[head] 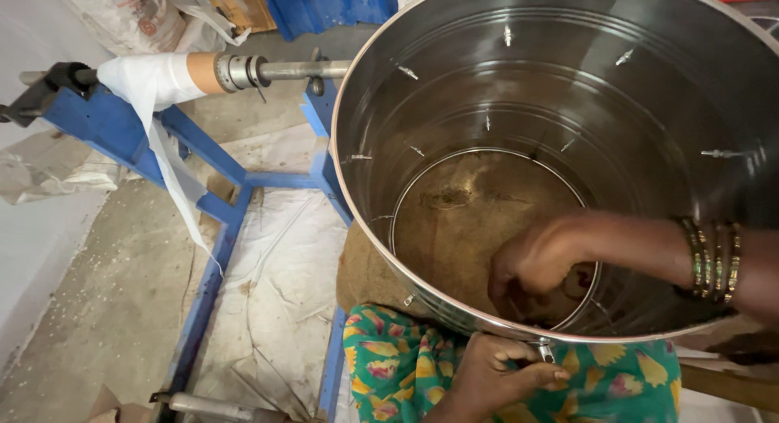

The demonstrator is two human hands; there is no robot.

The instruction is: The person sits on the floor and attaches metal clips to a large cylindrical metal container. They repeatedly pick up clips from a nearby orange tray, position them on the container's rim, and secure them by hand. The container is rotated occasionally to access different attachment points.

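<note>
Left hand (495,374) pinches a small metal fastener (546,351) outside the steel drum's (422,289) near rim; right hand (540,265), fingers curled, grasp unclear, reaches inside opposite. A slip could drop the fastener or scrape knuckles on protruding screws.

A bulging off-white woven sack (122,13) with faint reddish print lies at the top left, behind the blue frame. Beside it to the right stands a brown cardboard piece (243,5), partly hidden.

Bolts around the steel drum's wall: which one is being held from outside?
The bolt at the near rim, pinched by the left hand. The others poke untouched through the drum; the right hand reaches inside.
</note>
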